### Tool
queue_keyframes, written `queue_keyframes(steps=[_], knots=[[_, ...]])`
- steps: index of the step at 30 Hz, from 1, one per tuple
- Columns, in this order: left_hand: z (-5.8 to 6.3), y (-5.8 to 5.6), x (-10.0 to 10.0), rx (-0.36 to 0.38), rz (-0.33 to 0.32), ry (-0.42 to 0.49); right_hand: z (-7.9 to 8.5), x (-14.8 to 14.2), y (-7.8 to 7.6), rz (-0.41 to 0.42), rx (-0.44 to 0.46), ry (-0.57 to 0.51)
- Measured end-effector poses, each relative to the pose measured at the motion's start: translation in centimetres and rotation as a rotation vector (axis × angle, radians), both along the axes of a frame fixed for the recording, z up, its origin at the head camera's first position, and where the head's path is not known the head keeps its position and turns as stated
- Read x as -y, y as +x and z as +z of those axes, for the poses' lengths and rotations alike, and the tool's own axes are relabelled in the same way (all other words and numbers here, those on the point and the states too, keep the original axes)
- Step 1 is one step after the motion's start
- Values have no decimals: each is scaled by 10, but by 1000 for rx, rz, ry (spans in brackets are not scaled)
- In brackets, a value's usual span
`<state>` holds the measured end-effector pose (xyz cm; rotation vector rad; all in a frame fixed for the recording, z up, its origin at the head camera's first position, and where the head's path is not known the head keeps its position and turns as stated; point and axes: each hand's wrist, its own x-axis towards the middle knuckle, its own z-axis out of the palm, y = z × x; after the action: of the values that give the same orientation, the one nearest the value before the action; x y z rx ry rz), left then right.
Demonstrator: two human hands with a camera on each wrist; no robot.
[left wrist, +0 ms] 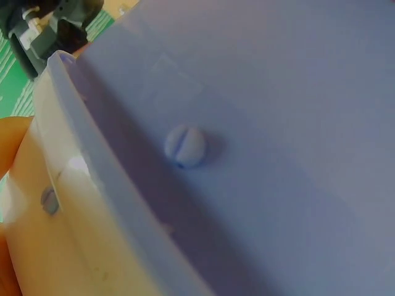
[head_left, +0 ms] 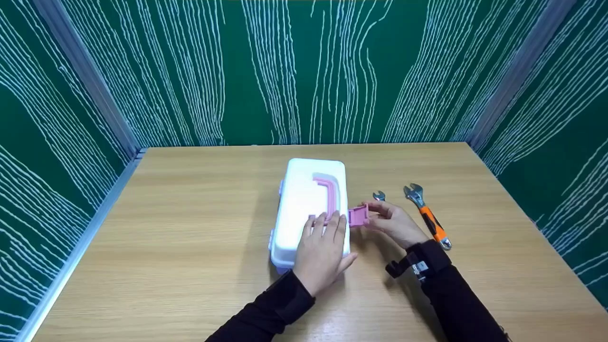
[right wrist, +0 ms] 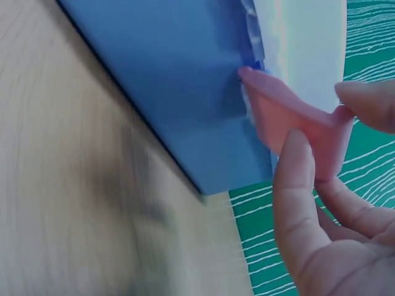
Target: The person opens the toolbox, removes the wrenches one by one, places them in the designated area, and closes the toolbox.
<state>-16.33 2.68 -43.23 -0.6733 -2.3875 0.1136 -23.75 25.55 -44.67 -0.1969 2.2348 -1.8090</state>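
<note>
A white-lidded toolbox stands lengthwise on the table, with a pink handle folded into its lid. My left hand rests on the near part of the lid, fingers straight and fingertips by the handle's near end. On the box's right side, a pink latch sticks outward, and my right hand pinches it between thumb and fingers. The right wrist view shows the latch joined to the box at one end, above the blue-looking side wall. A close, pale box surface fills the left wrist view.
Right of the right hand lies an adjustable wrench with an orange and black handle. A smaller wrench lies behind that hand, mostly hidden. Lavender hinges line the box's left side. Green, white-lined walls enclose the wooden table.
</note>
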Motion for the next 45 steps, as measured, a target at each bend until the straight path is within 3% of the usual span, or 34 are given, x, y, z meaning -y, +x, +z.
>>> queue_keyframes(steps=[8, 13, 18, 28, 35, 45], knots=[[0, 0, 0, 28, -1, 6, 3, 7, 0, -15, -53, -3], [0, 1, -1, 34, -1, 9, 2, 15, -2, -34, -135, -19], [1, 1, -1, 54, 2, 7, 3, 21, -3, -21, -214, 84], [1, 1, -1, 38, 10, 8, 7, 26, -5, -5, -225, 246], [0, 1, -1, 32, 7, 12, 4, 28, -6, -5, -203, 273], [1, 0, -1, 25, 8, 10, 1, 30, -6, 7, -194, 223]])
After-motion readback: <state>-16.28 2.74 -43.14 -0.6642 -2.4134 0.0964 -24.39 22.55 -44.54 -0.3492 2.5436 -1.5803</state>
